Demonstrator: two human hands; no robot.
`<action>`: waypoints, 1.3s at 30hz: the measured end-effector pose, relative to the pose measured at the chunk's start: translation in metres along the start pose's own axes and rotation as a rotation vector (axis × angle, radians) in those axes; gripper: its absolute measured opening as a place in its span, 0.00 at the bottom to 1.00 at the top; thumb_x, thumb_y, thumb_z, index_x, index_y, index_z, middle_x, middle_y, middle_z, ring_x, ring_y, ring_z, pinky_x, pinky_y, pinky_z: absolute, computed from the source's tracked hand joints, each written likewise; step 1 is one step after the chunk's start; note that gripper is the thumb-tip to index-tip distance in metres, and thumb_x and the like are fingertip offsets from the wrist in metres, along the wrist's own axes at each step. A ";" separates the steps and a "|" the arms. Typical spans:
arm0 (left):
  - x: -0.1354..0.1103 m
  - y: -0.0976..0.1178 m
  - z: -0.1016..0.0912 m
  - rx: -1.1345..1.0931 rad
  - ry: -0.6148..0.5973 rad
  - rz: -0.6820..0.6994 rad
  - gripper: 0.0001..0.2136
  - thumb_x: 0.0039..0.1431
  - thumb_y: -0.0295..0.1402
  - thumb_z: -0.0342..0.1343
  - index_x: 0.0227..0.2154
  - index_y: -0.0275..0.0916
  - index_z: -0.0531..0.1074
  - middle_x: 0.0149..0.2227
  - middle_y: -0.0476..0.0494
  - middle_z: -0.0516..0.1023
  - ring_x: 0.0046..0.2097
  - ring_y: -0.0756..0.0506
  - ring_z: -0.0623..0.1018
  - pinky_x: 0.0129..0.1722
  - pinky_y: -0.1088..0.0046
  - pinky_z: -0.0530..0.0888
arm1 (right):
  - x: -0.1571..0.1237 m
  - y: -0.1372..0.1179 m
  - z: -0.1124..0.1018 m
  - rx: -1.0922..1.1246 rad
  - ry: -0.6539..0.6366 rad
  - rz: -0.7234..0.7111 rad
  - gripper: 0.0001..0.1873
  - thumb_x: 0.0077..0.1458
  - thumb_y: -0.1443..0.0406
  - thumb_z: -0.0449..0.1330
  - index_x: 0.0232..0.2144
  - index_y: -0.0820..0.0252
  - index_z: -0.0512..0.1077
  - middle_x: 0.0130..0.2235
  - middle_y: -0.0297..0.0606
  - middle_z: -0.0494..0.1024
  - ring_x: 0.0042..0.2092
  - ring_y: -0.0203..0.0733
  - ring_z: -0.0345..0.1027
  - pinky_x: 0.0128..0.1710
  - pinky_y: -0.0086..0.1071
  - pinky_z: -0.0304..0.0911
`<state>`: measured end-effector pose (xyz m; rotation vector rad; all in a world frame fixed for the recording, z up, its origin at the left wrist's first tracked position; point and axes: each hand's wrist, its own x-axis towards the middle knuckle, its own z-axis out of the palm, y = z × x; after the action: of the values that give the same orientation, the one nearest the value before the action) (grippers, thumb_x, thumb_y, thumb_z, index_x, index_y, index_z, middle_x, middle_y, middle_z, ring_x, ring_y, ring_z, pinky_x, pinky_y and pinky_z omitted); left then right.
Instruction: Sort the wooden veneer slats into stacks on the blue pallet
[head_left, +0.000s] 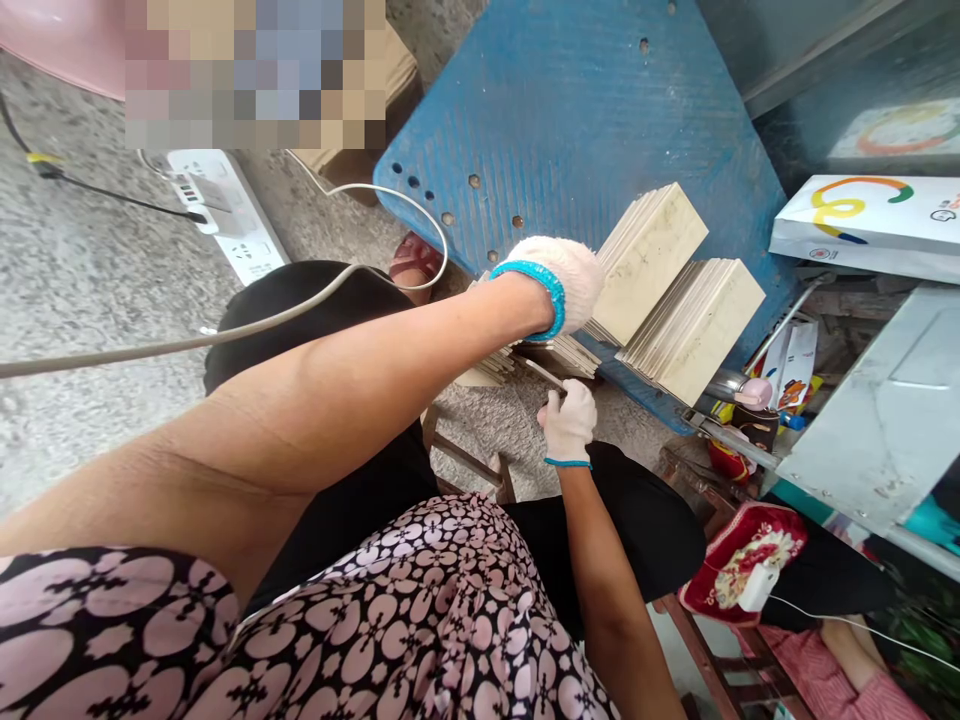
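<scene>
Both my hands wear white knit gloves with blue cuffs. My left hand (559,283) reaches forward onto stacks of thin pale wooden sheets (679,300) that lean on a blue board (570,110); whether its fingers grip a sheet is hidden by the glove's back. Just below it, my right hand (570,420) is closed on a thin metal tool (541,372) whose tip points up and left toward a lower pile of sheets (555,355).
A white power strip (225,215) and a grey cable (225,335) lie on the concrete floor at left. White boxes (870,225), a grey panel (885,420), bottles and a red cushion (750,560) crowd the right. A wooden stool frame (472,465) stands by my knees.
</scene>
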<state>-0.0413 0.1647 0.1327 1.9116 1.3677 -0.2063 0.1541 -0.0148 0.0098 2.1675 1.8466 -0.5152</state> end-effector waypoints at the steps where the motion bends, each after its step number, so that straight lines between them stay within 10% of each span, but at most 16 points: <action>1: 0.001 0.000 0.001 0.001 0.002 0.004 0.19 0.60 0.36 0.55 0.51 0.37 0.79 0.44 0.32 0.82 0.50 0.34 0.78 0.48 0.61 0.72 | -0.001 -0.001 0.000 0.002 -0.056 0.031 0.18 0.65 0.62 0.55 0.53 0.65 0.72 0.53 0.51 0.73 0.54 0.52 0.66 0.55 0.41 0.60; 11: 0.002 -0.002 0.004 -0.039 -0.015 0.038 0.19 0.58 0.34 0.57 0.52 0.37 0.80 0.45 0.31 0.82 0.50 0.33 0.77 0.48 0.60 0.71 | 0.005 -0.004 -0.021 -0.120 -0.364 -0.040 0.16 0.68 0.60 0.50 0.50 0.56 0.75 0.49 0.42 0.77 0.47 0.45 0.70 0.44 0.32 0.59; 25: -0.006 0.022 -0.002 -0.207 -0.405 0.281 0.23 0.45 0.46 0.63 0.45 0.41 0.82 0.36 0.38 0.82 0.40 0.37 0.78 0.39 0.66 0.69 | 0.032 0.059 -0.183 0.549 -0.489 -0.158 0.16 0.50 0.53 0.64 0.29 0.61 0.77 0.29 0.32 0.75 0.33 0.39 0.65 0.33 0.29 0.59; 30: -0.010 0.022 0.004 -0.465 -0.415 0.260 0.20 0.52 0.46 0.56 0.42 0.41 0.81 0.32 0.45 0.80 0.31 0.45 0.74 0.29 0.71 0.66 | 0.049 0.069 -0.204 0.666 -0.317 -0.178 0.18 0.46 0.54 0.69 0.20 0.62 0.71 0.23 0.30 0.67 0.27 0.34 0.58 0.26 0.27 0.54; 36: -0.006 0.021 0.000 -0.481 -0.191 0.135 0.18 0.55 0.45 0.52 0.37 0.39 0.81 0.28 0.45 0.77 0.28 0.47 0.72 0.27 0.70 0.64 | 0.054 0.049 -0.166 1.098 0.219 0.101 0.27 0.52 0.48 0.62 0.47 0.61 0.74 0.41 0.41 0.79 0.37 0.40 0.73 0.35 0.32 0.70; 39: -0.004 0.017 -0.004 -0.500 -0.114 0.053 0.18 0.58 0.44 0.50 0.38 0.40 0.81 0.28 0.45 0.77 0.28 0.47 0.73 0.26 0.70 0.64 | 0.037 0.024 -0.132 1.096 0.273 0.205 0.39 0.51 0.49 0.62 0.59 0.63 0.63 0.53 0.51 0.74 0.50 0.47 0.74 0.49 0.43 0.72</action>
<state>-0.0296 0.1621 0.1463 1.4914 1.1586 0.0517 0.1964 0.0680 0.1134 3.1691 1.5749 -1.5116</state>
